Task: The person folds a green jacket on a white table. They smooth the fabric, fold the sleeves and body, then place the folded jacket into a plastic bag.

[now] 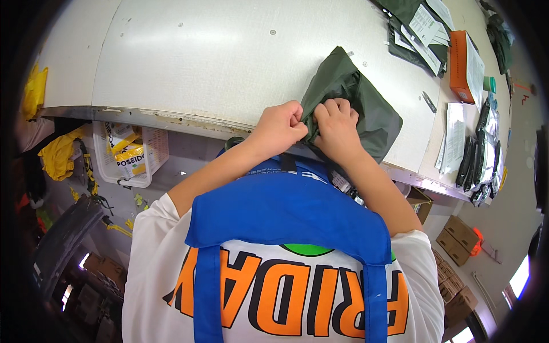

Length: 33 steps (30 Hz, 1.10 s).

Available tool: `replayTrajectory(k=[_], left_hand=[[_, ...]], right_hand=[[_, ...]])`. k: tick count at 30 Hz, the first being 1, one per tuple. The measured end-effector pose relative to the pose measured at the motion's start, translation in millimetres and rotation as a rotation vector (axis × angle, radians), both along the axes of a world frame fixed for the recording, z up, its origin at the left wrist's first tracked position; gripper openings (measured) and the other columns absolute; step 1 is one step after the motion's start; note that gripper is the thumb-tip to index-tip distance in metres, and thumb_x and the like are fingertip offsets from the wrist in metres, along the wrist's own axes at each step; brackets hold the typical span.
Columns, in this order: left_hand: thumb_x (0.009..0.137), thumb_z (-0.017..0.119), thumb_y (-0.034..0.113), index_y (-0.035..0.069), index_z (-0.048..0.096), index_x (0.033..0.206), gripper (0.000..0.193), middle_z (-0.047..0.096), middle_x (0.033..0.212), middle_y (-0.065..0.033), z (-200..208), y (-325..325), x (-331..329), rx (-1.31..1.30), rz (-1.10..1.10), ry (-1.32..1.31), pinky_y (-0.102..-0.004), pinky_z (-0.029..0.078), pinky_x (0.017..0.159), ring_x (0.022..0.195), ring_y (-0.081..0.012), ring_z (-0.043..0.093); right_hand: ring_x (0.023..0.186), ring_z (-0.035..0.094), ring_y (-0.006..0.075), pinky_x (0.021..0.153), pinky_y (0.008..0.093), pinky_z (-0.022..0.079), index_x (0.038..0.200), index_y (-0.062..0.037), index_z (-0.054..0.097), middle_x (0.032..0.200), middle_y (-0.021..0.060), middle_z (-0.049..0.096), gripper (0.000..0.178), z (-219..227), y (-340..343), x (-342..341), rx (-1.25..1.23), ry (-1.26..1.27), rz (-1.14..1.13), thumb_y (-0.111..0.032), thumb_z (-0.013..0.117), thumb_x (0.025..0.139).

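Note:
A dark green plastic bag (377,117) lies at the front edge of the white table, its near side hanging toward me and its mouth partly spread. My left hand (281,127) is closed, its fingers pinching the bag's left rim. Fingers curled, my right hand (337,128) grips the film at the mouth, just beside the left one. Whether anything lies inside the bag cannot be made out.
On the white table (200,63), dark bags with papers (423,28), an orange box (459,63), small snips (429,102), paper sheets (453,137) and black plastic-wrapped packs (483,151) lie to the right. A white basket (158,150) hangs below the edge at left; cardboard boxes (456,239) stand lower right.

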State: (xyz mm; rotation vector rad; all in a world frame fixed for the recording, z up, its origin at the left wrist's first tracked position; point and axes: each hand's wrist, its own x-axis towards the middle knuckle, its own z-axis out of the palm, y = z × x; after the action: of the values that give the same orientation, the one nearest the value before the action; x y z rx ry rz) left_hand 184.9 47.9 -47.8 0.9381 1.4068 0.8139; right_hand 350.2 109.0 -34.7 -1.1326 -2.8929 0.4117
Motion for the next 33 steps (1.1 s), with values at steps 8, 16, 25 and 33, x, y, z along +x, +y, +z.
replayTrajectory(k=[8, 16, 25, 33], left_hand=[[0.080, 0.058, 0.004, 0.001, 0.051, 0.081, 0.008, 0.059, 0.063, -0.0058, -7, 12, -9, 0.047, -0.024, 0.239, -0.0262, 0.046, 0.052, 0.055, -0.0106, 0.057], [0.079, 0.058, 0.003, 0.001, 0.052, 0.082, 0.007, 0.058, 0.061, -0.0050, 13, 16, -5, -0.002, 0.033, 0.019, -0.0275, 0.044, 0.049, 0.053, -0.0116, 0.056], [0.077, 0.057, 0.004, 0.001, 0.041, 0.107, 0.033, 0.052, 0.058, -0.0069, -8, 17, -16, 0.069, -0.070, 0.190, -0.0305, 0.041, 0.048, 0.050, -0.0162, 0.053], [0.077, 0.056, 0.006, 0.000, 0.036, 0.112, 0.040, 0.051, 0.058, -0.0102, -6, 13, -10, 0.073, -0.118, 0.235, -0.0356, 0.040, 0.053, 0.054, -0.0220, 0.051]], right_hand=[[0.084, 0.056, 0.0254, 0.073, 0.0323, 0.046, 0.099, -0.0049, 0.062, 0.089, 0.0098, 0.056, 0.035, -9, 34, -1, -0.592, 0.314, -0.037, -0.018, 0.074, 0.068], [0.073, 0.062, 0.0292, 0.063, 0.0364, 0.051, 0.086, -0.0015, 0.063, 0.086, 0.0119, 0.059, 0.022, -12, 18, -12, -0.369, 0.039, -0.098, -0.018, 0.070, 0.074], [0.072, 0.062, 0.0334, 0.063, 0.0409, 0.052, 0.084, -0.0031, 0.057, 0.084, 0.0135, 0.060, 0.014, -20, -4, -11, -0.294, 0.176, 0.043, -0.010, 0.062, 0.073], [0.080, 0.063, 0.0356, 0.069, 0.0438, 0.050, 0.087, -0.0016, 0.062, 0.086, 0.0167, 0.064, 0.014, -18, -5, -19, -0.582, 0.064, -0.070, -0.008, 0.064, 0.074]])
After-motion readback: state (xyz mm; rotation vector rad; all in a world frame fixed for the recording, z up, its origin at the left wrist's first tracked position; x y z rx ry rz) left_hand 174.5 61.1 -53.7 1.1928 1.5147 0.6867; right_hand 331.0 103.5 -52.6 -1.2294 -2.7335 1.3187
